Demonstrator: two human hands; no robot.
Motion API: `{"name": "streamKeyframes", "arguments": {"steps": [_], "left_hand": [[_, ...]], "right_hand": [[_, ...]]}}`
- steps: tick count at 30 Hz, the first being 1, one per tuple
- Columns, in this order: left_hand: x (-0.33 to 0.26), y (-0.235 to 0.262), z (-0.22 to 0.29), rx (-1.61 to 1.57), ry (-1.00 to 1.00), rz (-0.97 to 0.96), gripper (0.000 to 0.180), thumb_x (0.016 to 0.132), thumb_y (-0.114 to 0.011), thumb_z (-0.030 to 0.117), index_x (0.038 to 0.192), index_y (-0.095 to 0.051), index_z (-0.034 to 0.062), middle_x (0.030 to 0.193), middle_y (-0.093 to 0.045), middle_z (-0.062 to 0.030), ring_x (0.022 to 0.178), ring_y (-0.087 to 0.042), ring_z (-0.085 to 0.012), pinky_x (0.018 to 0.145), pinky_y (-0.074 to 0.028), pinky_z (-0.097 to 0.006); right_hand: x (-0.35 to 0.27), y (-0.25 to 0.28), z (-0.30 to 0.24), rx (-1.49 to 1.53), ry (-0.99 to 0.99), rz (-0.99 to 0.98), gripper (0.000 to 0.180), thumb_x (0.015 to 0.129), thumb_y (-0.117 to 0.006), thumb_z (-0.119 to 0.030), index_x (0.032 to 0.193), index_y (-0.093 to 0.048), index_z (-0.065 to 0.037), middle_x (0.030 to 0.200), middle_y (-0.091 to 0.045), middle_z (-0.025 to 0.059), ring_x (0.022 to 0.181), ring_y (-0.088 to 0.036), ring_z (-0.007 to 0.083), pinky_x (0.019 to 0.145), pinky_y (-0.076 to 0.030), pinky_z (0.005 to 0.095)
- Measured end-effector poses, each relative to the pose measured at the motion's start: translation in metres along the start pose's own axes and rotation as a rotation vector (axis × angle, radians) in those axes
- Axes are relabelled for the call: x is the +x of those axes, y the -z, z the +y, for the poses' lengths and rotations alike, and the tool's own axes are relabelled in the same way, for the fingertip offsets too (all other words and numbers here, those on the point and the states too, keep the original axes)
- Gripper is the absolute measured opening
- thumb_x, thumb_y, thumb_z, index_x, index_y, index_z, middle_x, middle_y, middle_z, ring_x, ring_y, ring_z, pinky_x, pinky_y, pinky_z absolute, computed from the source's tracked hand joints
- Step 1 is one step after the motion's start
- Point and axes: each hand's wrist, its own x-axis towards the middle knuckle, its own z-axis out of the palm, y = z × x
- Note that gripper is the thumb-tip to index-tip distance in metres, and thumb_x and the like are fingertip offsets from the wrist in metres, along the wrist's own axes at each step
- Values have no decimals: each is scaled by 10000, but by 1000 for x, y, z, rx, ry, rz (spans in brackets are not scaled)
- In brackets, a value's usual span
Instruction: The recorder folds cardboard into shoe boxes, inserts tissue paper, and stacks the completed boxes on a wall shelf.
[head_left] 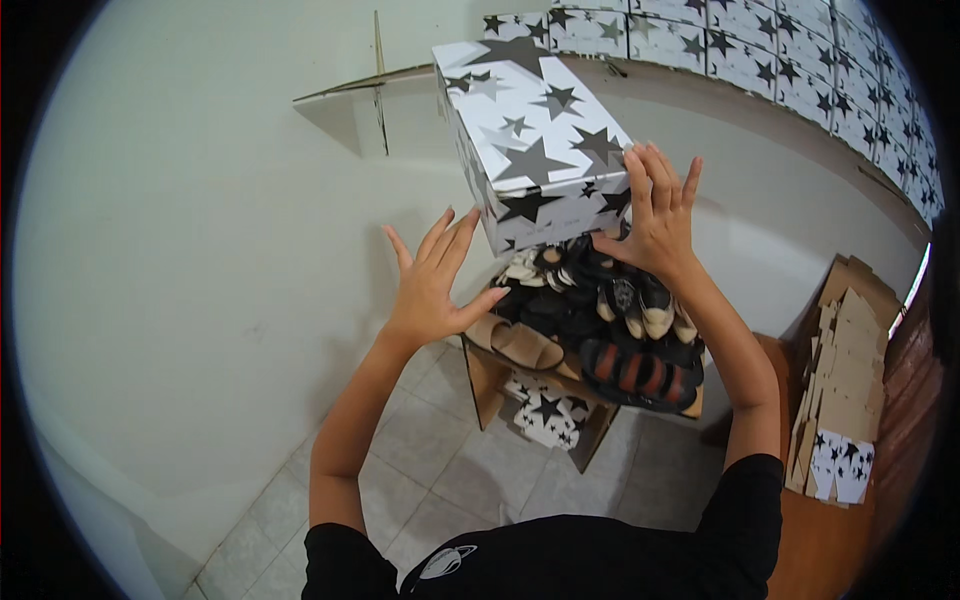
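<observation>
A lidded white shoe box (pixel 530 130) with black and grey stars is up in front of me, its near end above a small stand of shoes. My right hand (pixel 655 215) grips the box's near right corner, fingers along the side and thumb by the lower edge. Beside its near left edge is my left hand (pixel 435 285), palm toward the box and fingers spread. Those fingertips are at the box's edge; whether they touch it I cannot tell. Below are tan slides (pixel 520 345), black sandals with reddish-brown straps (pixel 640 375) and cream-toed shoes (pixel 650 310).
Behind the box, a wall shelf (pixel 400 78) runs to the right, bearing rows of matching star boxes (pixel 740 45). Folded cardboard (pixel 840 370) is stacked on an orange-brown surface (pixel 815 540) at right. Star-printed cardboard (pixel 548 415) lies under the shoe stand (pixel 485 385), above grey floor tiles (pixel 430 440).
</observation>
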Motion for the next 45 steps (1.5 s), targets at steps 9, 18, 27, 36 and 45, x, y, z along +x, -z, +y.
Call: {"name": "streamKeyframes", "arguments": {"steps": [9,18,27,36,45], "left_hand": [[113,-41,-88,-42,-16,222,821,768,-630,313,1395,-185,26,1411,-296,-144,1287,-304,-288,967,107,-631],[197,-91,-174,-60,-34,394,810,805,-592,318,1411,-129,47,1406,-290,-162,1295,-293,-277,968,96,-635],[287,-123,-257,-58,-130,388,771,828,-553,377,1406,-160,53,1419,-271,-152,1309,-266,-292,962,49,-668],[363,-143,-306,-29,-189,421,753,832,-529,435,1395,-211,49,1408,-273,-188,1309,-262,-301,970,32,-666],[405,-151,-322,-214,-215,359,754,839,-507,463,1398,-204,56,1426,-252,-162,1314,-256,-296,980,37,-654]], "right_hand": [[97,-106,55,-173,57,253,1045,434,-770,-386,1344,-324,-132,1308,-342,67,1251,-307,224,1053,-56,582],[178,-192,92,-317,77,273,1092,426,-773,-381,1374,-267,-187,1287,-343,43,1222,-319,202,1040,-103,570],[223,-239,113,-476,-13,43,1161,435,-788,-427,1373,-209,-64,1276,-309,161,1228,-276,319,1021,-132,596],[267,-268,140,-639,-24,-79,1114,495,-759,-376,1397,-168,-95,1313,-279,200,1241,-264,355,1019,-126,606],[242,-301,177,-755,30,17,725,715,-642,-343,1342,-318,-178,1326,-379,87,1247,-334,265,954,-131,700]]}}
